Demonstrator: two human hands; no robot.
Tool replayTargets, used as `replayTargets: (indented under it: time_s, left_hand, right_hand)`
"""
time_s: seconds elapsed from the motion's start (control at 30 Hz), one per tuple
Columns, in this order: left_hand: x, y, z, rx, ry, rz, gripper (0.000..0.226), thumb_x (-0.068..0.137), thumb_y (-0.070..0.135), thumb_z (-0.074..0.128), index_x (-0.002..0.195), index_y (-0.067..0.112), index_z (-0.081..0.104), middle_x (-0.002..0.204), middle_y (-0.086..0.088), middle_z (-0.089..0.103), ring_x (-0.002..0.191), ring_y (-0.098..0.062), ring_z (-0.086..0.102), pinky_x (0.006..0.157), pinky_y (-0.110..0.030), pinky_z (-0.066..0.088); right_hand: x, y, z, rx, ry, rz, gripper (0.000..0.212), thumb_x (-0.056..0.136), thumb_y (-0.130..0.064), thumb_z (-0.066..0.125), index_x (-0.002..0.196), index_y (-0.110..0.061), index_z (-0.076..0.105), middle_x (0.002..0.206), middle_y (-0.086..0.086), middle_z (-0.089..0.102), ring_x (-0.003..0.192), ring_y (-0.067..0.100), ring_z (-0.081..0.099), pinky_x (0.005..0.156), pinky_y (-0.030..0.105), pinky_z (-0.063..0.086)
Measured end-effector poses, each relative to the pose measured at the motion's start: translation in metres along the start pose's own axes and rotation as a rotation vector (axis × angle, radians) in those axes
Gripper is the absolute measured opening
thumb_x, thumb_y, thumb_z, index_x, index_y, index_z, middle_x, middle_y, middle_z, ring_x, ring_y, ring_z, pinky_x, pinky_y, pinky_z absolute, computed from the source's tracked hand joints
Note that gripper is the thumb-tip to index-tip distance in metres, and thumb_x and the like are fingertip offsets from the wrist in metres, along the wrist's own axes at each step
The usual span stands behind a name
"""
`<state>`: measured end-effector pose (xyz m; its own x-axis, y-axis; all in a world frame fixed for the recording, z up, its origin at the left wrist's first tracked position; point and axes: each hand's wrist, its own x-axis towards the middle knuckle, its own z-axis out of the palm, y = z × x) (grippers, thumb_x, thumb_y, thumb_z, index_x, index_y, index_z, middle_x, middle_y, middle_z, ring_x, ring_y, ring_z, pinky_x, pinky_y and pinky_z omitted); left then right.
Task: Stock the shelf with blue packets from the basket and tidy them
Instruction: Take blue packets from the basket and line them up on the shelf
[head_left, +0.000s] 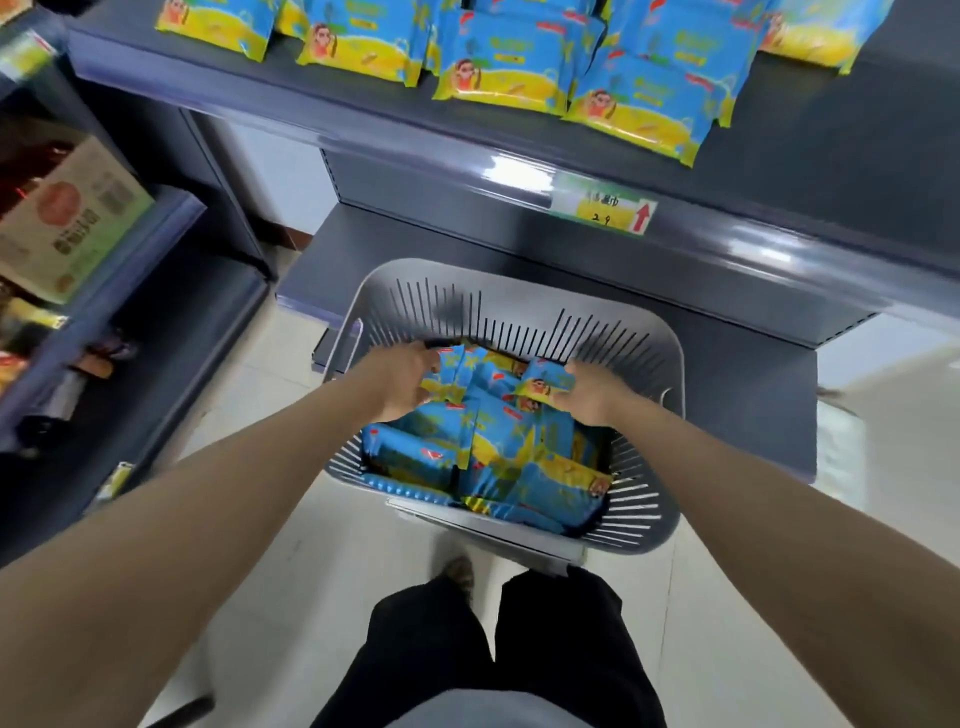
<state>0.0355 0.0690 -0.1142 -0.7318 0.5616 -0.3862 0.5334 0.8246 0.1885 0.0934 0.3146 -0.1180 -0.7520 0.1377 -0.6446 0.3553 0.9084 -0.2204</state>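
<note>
A grey slatted basket (524, 306) stands on the floor below the shelf, filled with several blue-and-yellow packets (519, 457). Both my hands are down inside it. My left hand (402, 382) is closed on a blue packet (451, 371) at the basket's far left. My right hand (589, 397) grips another blue packet (543, 384) at the far right. Up on the dark shelf (779, 171), several matching packets (509, 67) lie in overlapping rows at the top of the view.
A price tag with a red arrow (605, 208) sits on the shelf's front rail. To the left, another shelving unit holds a cardboard box (67, 218). My dark trousers and a shoe (460, 571) are on the pale tiled floor just behind the basket.
</note>
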Motion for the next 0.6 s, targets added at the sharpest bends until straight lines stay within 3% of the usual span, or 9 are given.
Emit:
replayTargets:
  time_s: [0.1,0.23,0.33,0.4,0.5,0.6]
  left_hand:
    - [0.004,-0.004,0.011,0.048,-0.067,-0.031,0.043,0.091,0.027,0.054,0.131,0.015,0.044,0.131,-0.011,0.048,0.116,-0.031,0.049,0.094,-0.038,0.041]
    - [0.014,-0.003,0.017,0.038,-0.108,-0.030,0.044,0.094,0.027,0.050,0.135,0.016,0.041,0.135,-0.009,0.044,0.118,-0.030,0.048,0.098,-0.041,0.039]
    - [0.025,-0.005,0.021,0.015,-0.120,-0.061,0.042,0.095,0.024,0.047,0.135,0.015,0.040,0.137,-0.008,0.040,0.119,-0.031,0.047,0.099,-0.042,0.039]
    - [0.032,-0.008,0.023,-0.023,-0.138,-0.101,0.036,0.094,0.017,0.047,0.130,0.012,0.046,0.135,-0.009,0.040,0.114,-0.032,0.049,0.095,-0.041,0.042]
    - [0.046,-0.014,0.027,-0.089,-0.150,-0.142,0.029,0.091,0.006,0.048,0.119,0.008,0.050,0.130,-0.011,0.042,0.106,-0.031,0.052,0.085,-0.037,0.043]
    - [0.061,-0.019,0.031,-0.153,-0.152,-0.182,0.049,0.089,0.003,0.050,0.136,0.011,0.038,0.139,-0.010,0.040,0.117,-0.031,0.050,0.090,-0.037,0.043]
  right_hand:
    - [0.012,0.007,0.011,0.071,-0.095,0.048,0.061,0.099,-0.039,0.036,0.147,-0.004,0.020,0.155,0.013,0.019,0.141,0.029,0.023,0.113,0.032,0.024]
    - [0.022,0.009,0.014,0.215,-0.054,0.049,0.041,0.100,-0.024,0.037,0.133,-0.002,0.047,0.137,0.019,0.048,0.126,0.032,0.044,0.105,0.034,0.035]
    - [0.029,0.012,0.019,0.223,0.026,0.161,0.044,0.099,-0.029,0.037,0.133,-0.001,0.043,0.135,0.020,0.047,0.124,0.034,0.044,0.102,0.037,0.039]
    - [0.035,0.014,0.024,0.237,0.078,0.248,0.057,0.096,-0.036,0.046,0.138,0.000,0.033,0.139,0.020,0.041,0.129,0.034,0.038,0.104,0.040,0.038]
    - [0.042,0.011,0.026,0.271,0.092,0.285,0.067,0.086,-0.038,0.063,0.132,0.004,0.039,0.132,0.018,0.049,0.121,0.032,0.049,0.102,0.039,0.042]
    - [0.046,0.008,0.022,0.465,0.004,0.332,0.067,0.076,-0.027,0.077,0.125,0.006,0.047,0.123,0.018,0.057,0.109,0.030,0.059,0.094,0.041,0.050]
